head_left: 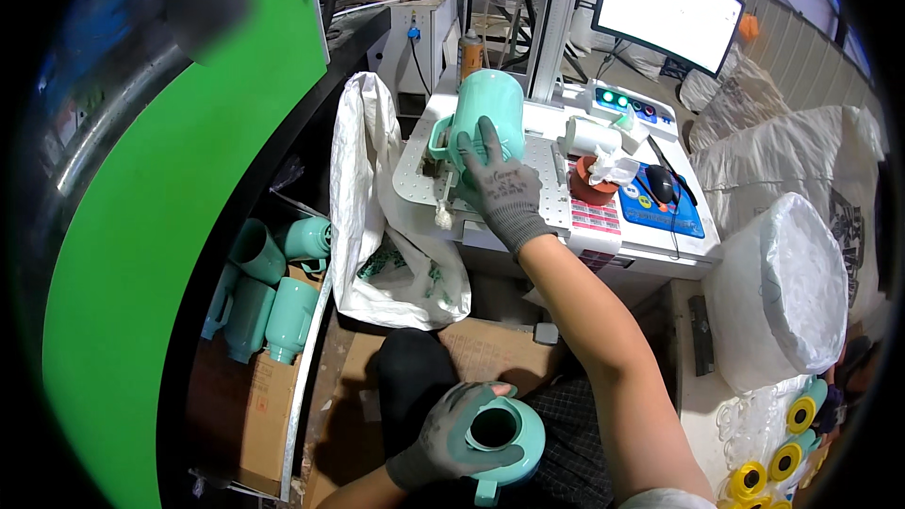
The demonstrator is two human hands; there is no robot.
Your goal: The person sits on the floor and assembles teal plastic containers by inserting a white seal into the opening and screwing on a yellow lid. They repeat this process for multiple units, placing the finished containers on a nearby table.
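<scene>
My right hand (506, 193), in a grey glove, reaches forward over the white work table and grips a turquoise plastic jug (492, 97). That jug lies on a perforated metal plate (547, 165), its handle to the left; my thumb is partly hidden. Down by my lap, my left hand (438, 438), also gloved, is wrapped round a second turquoise jug (533, 441). Its round open mouth faces up toward me, and a handle sticks out at the bottom.
Several turquoise jugs (290, 316) lie in a box at left, beside a white woven sack (358, 146). A mouse (659, 183), red tape roll (592, 185) and lit control box (630, 102) sit at right, below a monitor (667, 5). Yellow-rimmed parts (784, 462) lie lower right.
</scene>
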